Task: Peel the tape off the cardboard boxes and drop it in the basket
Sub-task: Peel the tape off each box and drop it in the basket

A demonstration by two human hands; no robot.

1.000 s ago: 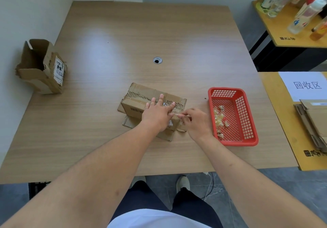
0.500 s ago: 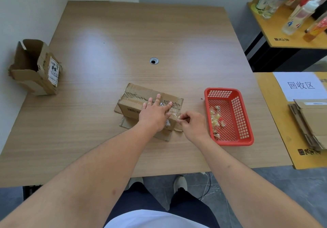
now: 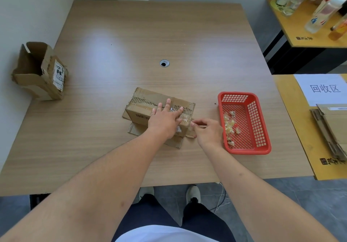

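Observation:
A torn cardboard box (image 3: pixel 144 102) lies near the table's front middle, its flaps spread underneath. My left hand (image 3: pixel 165 118) presses flat on its top with fingers straight. Clear tape (image 3: pixel 185 118) clings to the box's right end. My right hand (image 3: pixel 208 132) pinches a strip of that tape between thumb and forefinger just off the box's right corner. A red plastic basket (image 3: pixel 261 127) stands to the right of the box, holding several crumpled tape scraps (image 3: pixel 230 127).
A second, opened cardboard box (image 3: pixel 40 70) with a label stands at the table's left edge. A cable hole (image 3: pixel 164 63) marks the table's middle. Flattened cardboard (image 3: pixel 334 129) lies on the yellow side table at right; bottles (image 3: pixel 323 10) stand on a shelf behind.
My right hand has drawn slightly rightward away from the box corner, pulling the tape strip. My left hand stays pressed on the box.

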